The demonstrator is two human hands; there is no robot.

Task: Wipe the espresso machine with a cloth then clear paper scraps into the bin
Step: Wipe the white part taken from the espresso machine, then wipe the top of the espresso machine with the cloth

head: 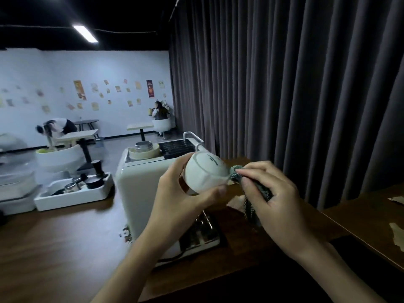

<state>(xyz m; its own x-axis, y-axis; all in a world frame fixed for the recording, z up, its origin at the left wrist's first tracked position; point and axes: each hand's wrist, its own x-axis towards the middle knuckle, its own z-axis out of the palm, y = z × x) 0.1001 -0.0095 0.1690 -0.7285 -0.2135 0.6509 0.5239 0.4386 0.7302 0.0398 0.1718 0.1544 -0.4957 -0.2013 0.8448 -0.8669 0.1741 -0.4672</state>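
Bunching a dark green cloth [234,174] in the curled fingers of the right hand [273,197], pressing its wad against the side of a white cup [207,171]. Gripping that cup with the left hand [175,193], fingers wrapped round it, base turned toward the camera. Holding both in front of the cream espresso machine [135,193], itself standing on the brown wooden desk [54,248]. Leaving torn paper scraps [396,232] lying at far right, well apart from the machine. Keeping a white tray [72,196] with a black tamper [97,169] near the machine's left.

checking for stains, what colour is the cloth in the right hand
The cloth is mottled dark green; head view.
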